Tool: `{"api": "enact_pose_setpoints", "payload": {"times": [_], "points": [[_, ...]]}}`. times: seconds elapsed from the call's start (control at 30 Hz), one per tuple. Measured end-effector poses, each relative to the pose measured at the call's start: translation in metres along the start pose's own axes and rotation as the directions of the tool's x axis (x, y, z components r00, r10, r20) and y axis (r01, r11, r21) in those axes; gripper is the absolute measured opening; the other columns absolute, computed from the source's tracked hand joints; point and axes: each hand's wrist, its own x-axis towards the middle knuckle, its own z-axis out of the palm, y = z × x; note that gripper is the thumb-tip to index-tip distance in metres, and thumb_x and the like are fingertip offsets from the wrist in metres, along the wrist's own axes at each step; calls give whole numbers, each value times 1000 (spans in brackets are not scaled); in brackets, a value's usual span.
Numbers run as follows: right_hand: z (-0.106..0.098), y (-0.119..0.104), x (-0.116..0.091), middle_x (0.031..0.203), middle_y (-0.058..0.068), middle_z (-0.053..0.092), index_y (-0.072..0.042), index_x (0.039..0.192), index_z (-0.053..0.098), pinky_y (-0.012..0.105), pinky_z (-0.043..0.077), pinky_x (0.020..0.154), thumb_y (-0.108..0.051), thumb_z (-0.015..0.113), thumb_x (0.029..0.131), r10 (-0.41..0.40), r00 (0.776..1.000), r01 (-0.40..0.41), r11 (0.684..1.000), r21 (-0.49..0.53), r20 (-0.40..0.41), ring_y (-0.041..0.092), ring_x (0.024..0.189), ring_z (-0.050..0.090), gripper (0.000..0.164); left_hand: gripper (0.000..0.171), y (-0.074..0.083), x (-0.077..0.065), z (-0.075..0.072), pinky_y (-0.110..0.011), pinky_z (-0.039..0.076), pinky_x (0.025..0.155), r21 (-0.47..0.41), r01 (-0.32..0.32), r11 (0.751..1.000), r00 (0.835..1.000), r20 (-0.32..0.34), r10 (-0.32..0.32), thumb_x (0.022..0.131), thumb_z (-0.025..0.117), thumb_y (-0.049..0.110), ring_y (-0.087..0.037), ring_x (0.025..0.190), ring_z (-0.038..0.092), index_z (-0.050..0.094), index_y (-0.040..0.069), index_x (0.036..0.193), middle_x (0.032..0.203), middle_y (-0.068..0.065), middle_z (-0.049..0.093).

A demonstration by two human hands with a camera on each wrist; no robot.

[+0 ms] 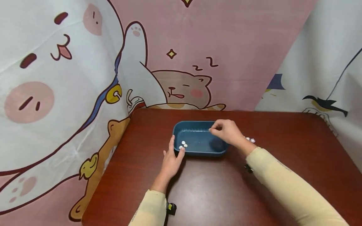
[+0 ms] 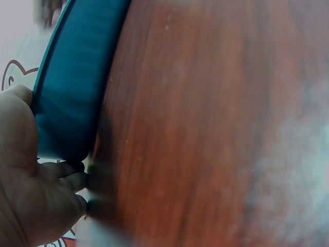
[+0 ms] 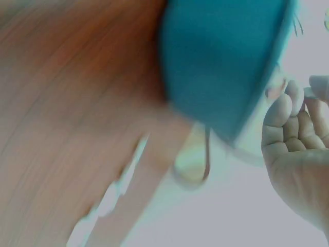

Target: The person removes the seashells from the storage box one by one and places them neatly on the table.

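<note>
A dark blue rectangular tray (image 1: 198,154) with raised walls sits on the table. Three small white pieces (image 1: 183,142) lie inside its left end. My left hand (image 1: 170,161) holds the front left corner, thumb at the front rim and fingers along the left side; the left wrist view shows some fingers curled at the tray's end. Above the right part of the tray is my right hand (image 1: 226,130), thumb and forefinger together. A small pale piece (image 3: 309,93) shows between those fingertips in the right wrist view; its kind is too small to tell.
More small white pieces (image 1: 252,140) lie on the table right of the tray, partly behind my right wrist; they show as a blurred row (image 3: 108,199) in the right wrist view. A brown wooden table (image 1: 141,175) meets a cartoon-printed cloth (image 1: 198,37) at the back and left.
</note>
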Motion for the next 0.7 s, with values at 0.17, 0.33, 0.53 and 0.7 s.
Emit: {"api": "enact_pose_setpoints", "payload": {"times": [0.17,0.33,0.53,0.7], "points": [[-64,45,-44,90,5,80,-15,101,83,27,54,61,-32,82,97,89,990,-94,995,-37,-113,7,71,63,17,79,12,-6,-6,-70,5,133,1,73,997,997,28,-73,109,55,49,-53,143,54,13,32,173,175,-12,35],[-113,91,-87,93,10,77,-11,97,77,28,44,58,-36,78,99,203,959,-232,963,-136,-197,12,72,55,25,78,14,-9,-8,-71,6,132,15,107,994,994,26,-107,110,53,52,-54,148,48,11,35,173,175,-10,34],[-126,135,-121,89,7,77,-11,93,78,30,46,62,-34,84,95,235,957,-272,932,-240,-170,15,74,58,24,80,16,-8,-7,-69,4,133,15,84,996,996,41,-84,109,53,54,-52,146,52,11,35,173,177,-8,31],[-105,150,-126,86,3,78,-11,92,79,34,51,68,-24,83,95,168,983,-183,929,-322,-73,15,75,61,14,79,16,-9,-5,-69,4,133,29,70,997,996,52,-72,109,52,56,-50,143,55,10,35,173,177,-8,31]]}}
